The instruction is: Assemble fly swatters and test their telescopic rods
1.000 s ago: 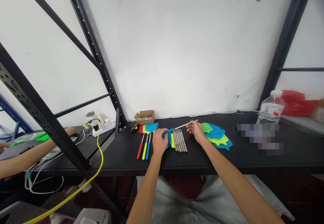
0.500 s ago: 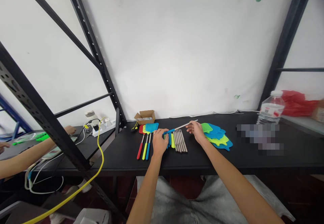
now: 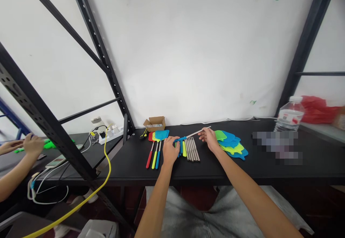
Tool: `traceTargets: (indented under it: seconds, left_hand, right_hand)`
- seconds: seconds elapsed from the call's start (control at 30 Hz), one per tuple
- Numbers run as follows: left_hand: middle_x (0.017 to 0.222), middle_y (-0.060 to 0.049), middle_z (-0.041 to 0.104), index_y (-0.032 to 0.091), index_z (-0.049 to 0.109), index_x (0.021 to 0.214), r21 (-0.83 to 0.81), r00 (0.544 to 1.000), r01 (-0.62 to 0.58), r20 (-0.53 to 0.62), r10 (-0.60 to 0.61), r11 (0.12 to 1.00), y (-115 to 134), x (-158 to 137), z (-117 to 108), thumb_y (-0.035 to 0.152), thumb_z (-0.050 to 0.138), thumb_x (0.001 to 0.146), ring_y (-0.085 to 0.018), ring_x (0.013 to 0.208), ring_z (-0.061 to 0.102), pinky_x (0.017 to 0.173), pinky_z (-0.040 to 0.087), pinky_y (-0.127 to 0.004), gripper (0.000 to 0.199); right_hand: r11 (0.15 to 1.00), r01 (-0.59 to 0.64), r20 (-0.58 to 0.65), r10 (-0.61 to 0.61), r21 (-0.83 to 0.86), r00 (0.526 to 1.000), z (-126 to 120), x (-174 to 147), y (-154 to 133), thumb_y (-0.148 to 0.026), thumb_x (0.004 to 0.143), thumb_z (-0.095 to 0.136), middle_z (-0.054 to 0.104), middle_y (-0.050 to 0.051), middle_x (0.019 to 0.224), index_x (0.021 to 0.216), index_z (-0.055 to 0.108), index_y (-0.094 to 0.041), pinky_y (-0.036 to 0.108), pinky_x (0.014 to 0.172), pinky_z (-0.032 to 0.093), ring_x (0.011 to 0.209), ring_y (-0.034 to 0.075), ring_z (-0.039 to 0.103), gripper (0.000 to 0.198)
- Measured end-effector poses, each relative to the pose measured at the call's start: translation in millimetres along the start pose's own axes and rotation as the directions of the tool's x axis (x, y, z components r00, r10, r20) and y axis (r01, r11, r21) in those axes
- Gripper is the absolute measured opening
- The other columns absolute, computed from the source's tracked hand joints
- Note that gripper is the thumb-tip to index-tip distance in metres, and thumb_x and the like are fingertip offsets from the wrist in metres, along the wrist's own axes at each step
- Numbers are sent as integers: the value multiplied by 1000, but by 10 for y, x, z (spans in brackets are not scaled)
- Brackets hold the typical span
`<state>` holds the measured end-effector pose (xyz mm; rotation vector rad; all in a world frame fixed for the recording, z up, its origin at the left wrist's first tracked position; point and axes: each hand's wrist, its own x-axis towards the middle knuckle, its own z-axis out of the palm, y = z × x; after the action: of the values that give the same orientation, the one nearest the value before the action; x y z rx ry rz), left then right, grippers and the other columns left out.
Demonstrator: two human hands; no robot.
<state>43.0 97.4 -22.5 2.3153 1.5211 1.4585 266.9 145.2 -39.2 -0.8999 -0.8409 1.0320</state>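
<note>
My left hand (image 3: 169,151) is closed on a blue handle (image 3: 180,139). A thin metal rod (image 3: 196,133) runs from that handle up to the right, and the fingers of my right hand (image 3: 209,139) close round it near its far end. Below the rod lies a row of several metal rods (image 3: 192,150). Next to them are loose handles, with a yellow-green handle (image 3: 184,149) showing and blue ones partly hidden by my left hand. Right of my right hand is a pile of blue, green and yellow swatter heads (image 3: 234,141).
Left of my hands lie three fly swatters with red, yellow and blue handles (image 3: 157,159). Behind them stands a small cardboard box (image 3: 156,123). A water bottle (image 3: 289,114) stands at the right, near red plastic (image 3: 318,110). A co-worker's hands (image 3: 32,144) and a yellow cable (image 3: 109,164) are left.
My two hands, the blue handle and the rod stay almost still. At the left, the co-worker's arm has drawn back, and both their hands are now close together.
</note>
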Motion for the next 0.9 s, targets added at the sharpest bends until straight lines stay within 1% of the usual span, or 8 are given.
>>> traceTargets:
  seconds: [0.33, 0.63, 0.9]
  left_hand:
    - [101, -4, 67, 24, 68, 104, -53, 999, -20, -28, 18, 998, -70, -8, 49, 21, 54, 87, -23, 101, 59, 93, 46, -39, 22]
    - [101, -4, 67, 24, 69, 105, -62, 999, -36, -14, 36, 997, -66, -8, 48, 23, 54, 88, -22, 100, 60, 92, 46, -39, 22]
    - [101, -4, 67, 24, 68, 106, -63, 999, -36, 5, 36, 997, -49, -6, 33, 25, 53, 89, -22, 99, 59, 92, 46, -39, 23]
  right_hand:
    - [1000, -22, 4, 22, 6, 1000, -3, -5, -10, -41, 74, 64, 70, 4, 65, 80, 55, -20, 20, 39, 38, 44, 12, 59, 24]
    - [998, -6, 63, 9, -55, 998, -19, 5, 32, -42, 74, 68, 69, 4, 68, 78, 61, -18, 20, 40, 37, 47, 11, 58, 25]
    - [996, 0, 79, 7, -84, 997, -25, 10, 40, -42, 73, 68, 69, 5, 68, 77, 63, -17, 20, 40, 36, 47, 10, 58, 26]
